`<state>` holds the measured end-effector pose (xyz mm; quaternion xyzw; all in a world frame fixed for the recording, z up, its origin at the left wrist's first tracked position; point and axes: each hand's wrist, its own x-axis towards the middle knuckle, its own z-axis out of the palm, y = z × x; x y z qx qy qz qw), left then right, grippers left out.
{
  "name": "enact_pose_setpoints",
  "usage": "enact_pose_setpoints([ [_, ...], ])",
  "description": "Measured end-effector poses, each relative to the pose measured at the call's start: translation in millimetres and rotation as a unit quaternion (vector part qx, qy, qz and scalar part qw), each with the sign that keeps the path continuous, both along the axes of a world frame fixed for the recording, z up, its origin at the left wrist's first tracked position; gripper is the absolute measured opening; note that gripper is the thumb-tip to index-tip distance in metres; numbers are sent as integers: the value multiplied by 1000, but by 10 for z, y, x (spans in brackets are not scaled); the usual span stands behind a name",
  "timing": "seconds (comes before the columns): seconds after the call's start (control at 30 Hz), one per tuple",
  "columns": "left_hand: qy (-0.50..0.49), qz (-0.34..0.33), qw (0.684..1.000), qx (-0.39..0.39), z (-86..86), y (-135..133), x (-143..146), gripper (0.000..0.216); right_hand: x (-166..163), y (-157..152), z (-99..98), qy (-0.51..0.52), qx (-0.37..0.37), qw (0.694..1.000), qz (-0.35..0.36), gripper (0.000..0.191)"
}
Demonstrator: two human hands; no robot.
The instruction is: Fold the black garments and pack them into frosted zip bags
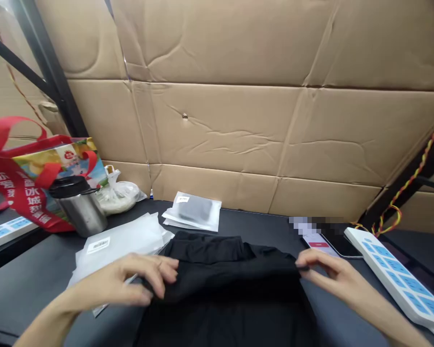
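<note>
A black garment (231, 274) lies in front of me, with one edge raised in a fold across its width. At the garment's right end, my right hand (329, 272) pinches the edge between thumb and fingers. My left hand (144, 277) is on the left end, its curled fingers over the cloth and the thumb below, gripping the edge. Beside and partly under my left forearm lies a stack of whitish plastic packing bags (126, 236) with a barcode label. Behind the garment rests a smaller pile of clear bags (195, 212) with something dark inside.
On the left stand a steel tumbler (83, 207), a red printed bag (32, 193) and a tied plastic bag (119, 195). Phones (338, 238) and a long power strip (401, 279) lie on the right. A cardboard wall (224, 111) rises behind the black table (260, 221).
</note>
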<state>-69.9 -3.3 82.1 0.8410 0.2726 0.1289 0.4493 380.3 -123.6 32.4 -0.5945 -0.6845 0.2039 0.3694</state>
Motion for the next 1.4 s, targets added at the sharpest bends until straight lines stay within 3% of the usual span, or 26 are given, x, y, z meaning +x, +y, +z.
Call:
enact_pose_setpoints([
  [0.07, 57, -77, 995, -40, 65, -101, -118, 30, 90, -176, 118, -38, -125, 986, 104, 15],
  [0.13, 70, -30, 997, -14, 16, -88, -134, 30, 95, -232, 199, -64, -191, 970, 138, 17],
  [0.23, 61, 105, 979, 165, -219, 113, -3, 35, -130, -53, 234, -80, -113, 989, 58, 18],
  [0.3, 64, 134, 945, 290, -379, 285, 114, 43, -410, 170, 206, -98, 0, 994, 40, 14],
  [0.33, 68, 131, 933, 327, -433, 364, 165, 42, -561, 289, 182, -121, 35, 990, 59, 24],
  [0.4, 76, 124, 927, 346, -470, 492, 246, 33, -819, 523, 129, -186, 68, 976, 94, 40],
  [0.47, 87, 140, 934, 317, -437, 583, 305, 25, -962, 730, 91, -220, 55, 970, 83, 21],
  [0.53, 94, 198, 928, 301, -392, 632, 360, 29, -976, 878, 89, -215, 32, 976, 26, 11],
  [0.63, 74, 265, 879, 390, -403, 592, 466, 42, -872, 898, 150, -194, 44, 978, -69, 22],
  [0.7, 64, 215, 860, 458, -467, 467, 564, 43, -805, 758, 193, -185, 33, 981, -46, 21],
  [0.83, 114, 20, 869, 481, -604, 123, 782, 45, -728, 357, 163, -198, -111, 964, 137, 27],
  [0.9, 130, -8, 861, 491, -645, 32, 857, 50, -683, 251, 92, -205, -106, 962, 144, 22],
  [1.0, 130, 20, 845, 518, -695, 113, 893, 54, -617, 274, -18, -227, 34, 973, 18, 39],
  [1.07, 126, 61, 833, 535, -735, 279, 886, 52, -629, 361, -63, -253, 111, 959, -59, 46],
  [1.13, 126, 96, 828, 537, -770, 462, 881, 46, -711, 469, -80, -277, 138, 949, -55, 42],
  [1.27, 137, 137, 834, 516, -767, 621, 922, 42, -939, 704, -115, -315, 92, 942, 74, 42],
  [1.4, 136, 121, 834, 520, -725, 421, 923, 49, -954, 848, -247, -313, -13, 947, 77, 55],
])
